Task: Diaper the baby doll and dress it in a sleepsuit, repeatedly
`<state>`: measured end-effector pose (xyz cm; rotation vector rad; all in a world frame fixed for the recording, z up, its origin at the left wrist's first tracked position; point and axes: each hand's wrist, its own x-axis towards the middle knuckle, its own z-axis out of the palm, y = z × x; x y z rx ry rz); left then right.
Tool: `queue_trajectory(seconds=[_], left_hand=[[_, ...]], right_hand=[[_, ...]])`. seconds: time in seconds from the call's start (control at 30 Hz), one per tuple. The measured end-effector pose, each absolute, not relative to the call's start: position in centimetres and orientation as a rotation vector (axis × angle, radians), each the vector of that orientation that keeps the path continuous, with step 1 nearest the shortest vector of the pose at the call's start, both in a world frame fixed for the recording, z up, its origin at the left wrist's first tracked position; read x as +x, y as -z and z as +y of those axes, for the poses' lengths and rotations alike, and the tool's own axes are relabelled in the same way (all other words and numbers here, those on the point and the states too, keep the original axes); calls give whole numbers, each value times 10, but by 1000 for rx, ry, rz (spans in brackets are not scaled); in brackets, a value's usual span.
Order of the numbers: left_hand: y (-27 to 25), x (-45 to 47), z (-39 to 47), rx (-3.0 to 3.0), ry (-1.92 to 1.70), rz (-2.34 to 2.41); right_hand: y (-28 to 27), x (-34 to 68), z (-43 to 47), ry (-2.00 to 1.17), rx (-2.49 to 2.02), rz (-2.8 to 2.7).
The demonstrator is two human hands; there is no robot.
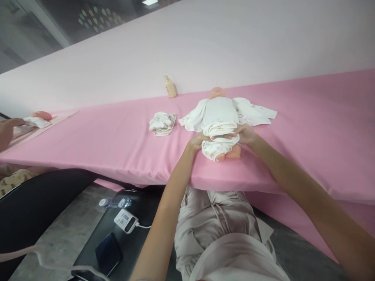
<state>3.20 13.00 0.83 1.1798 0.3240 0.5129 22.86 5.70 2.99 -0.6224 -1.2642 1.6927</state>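
Presently on the pink-covered desk (pixel 117 144), near the front edge: doll (pixel 217 92), head toward the wall (pixel 187 58). Judged largely done: white top (pixel 221 111) laid over the torso, sleeves spread to both sides; lower garment (pixel 216 149) around the legs, feet (pixel 233 153) exposed. Apparently left: waist area, with bunched fabric and a visible gap. At that gap: left hand (pixel 200 139) and right hand (pixel 246 134), both partly closed, fingers curled onto the lower garment's waist; fingertip placement impossible to tell. Set apart: folded cloth (pixel 162 123).
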Motion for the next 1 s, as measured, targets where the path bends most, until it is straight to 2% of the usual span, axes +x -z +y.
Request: queue_trajectory(seconds=[0.23,0.33,0.4,0.57,0.7,0.83,1.0], left_hand=[[-12,30,126,1123,-529,323],[-13,34,122,1042,-559,315],[-14,37,120,1001,-578,340],[-13,39,120,956,-574,393],[-12,38,121,967,-599,396],[-12,40,122,975,-603,382],[-13,38,122,1097,-604,412]], right_hand=[[-34,223,54,-1671,-676,-1171],[-38,225,55,-1500,-797,-1273],[-37,235,58,-1201,-915,-1320],[-16,275,66,-134,-1320,-1705],[0,282,65,305,-1459,-2046],[-1,271,60,383,-1359,-2148],[-3,256,54,207,-1257,-1995]])
